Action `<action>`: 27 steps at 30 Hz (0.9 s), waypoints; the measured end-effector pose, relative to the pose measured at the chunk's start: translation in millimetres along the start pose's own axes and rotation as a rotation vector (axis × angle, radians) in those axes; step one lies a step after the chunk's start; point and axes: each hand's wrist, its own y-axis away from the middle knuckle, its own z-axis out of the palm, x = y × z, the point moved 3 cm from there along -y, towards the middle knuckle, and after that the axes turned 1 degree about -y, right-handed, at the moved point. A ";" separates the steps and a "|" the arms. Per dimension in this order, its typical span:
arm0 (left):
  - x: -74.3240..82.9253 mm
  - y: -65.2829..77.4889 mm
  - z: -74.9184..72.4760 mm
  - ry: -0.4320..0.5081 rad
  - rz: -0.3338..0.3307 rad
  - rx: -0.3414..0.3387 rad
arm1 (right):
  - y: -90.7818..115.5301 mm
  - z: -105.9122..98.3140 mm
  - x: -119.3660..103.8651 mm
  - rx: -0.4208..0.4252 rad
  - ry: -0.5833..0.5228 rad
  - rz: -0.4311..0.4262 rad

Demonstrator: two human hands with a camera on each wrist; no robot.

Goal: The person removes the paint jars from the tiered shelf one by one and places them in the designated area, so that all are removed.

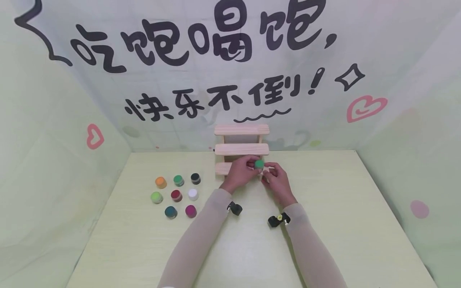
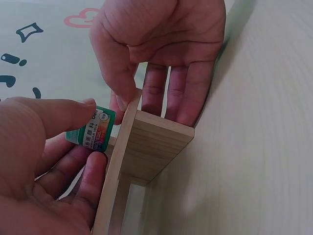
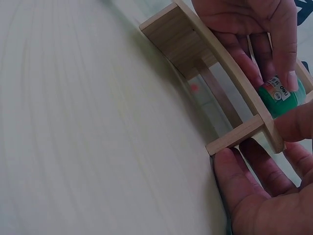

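My left hand (image 1: 240, 172) pinches a small green paint jar (image 1: 259, 164) between thumb and fingers, just above the lowest step of a three-step wooden rack (image 1: 242, 149). In the left wrist view the jar (image 2: 100, 128) is tilted, its printed label facing the camera. My right hand (image 1: 279, 183) grips the right end of that lowest step. Its thumb lies on the board's top and its fingers are against the side support, as the right wrist view shows around the rack (image 3: 239, 134). Whether the jar touches the board I cannot tell.
Several paint jars stand left of the rack, among them an orange jar (image 1: 160, 182), a black jar (image 1: 195, 178), a white jar (image 1: 193, 194) and a magenta jar (image 1: 191, 211). Behind the rack hangs a printed cloth (image 1: 173, 132) along the back edge of the pale table (image 1: 324, 200).
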 end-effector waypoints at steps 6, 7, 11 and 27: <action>1.5 5.9 -4.8 0.014 -0.003 -0.014 | -0.3 0.0 0.7 -0.002 0.011 -0.003; 1.8 6.7 -5.6 0.016 -0.004 -0.016 | -0.3 -0.1 0.5 -0.003 0.014 -0.007; 3.3 9.6 -8.4 0.028 -0.003 -0.025 | 0.3 -0.2 -0.3 -0.001 0.003 -0.018; 2.2 25.9 -22.5 0.062 0.044 -0.033 | -0.2 0.5 0.0 -0.012 -0.005 -0.018</action>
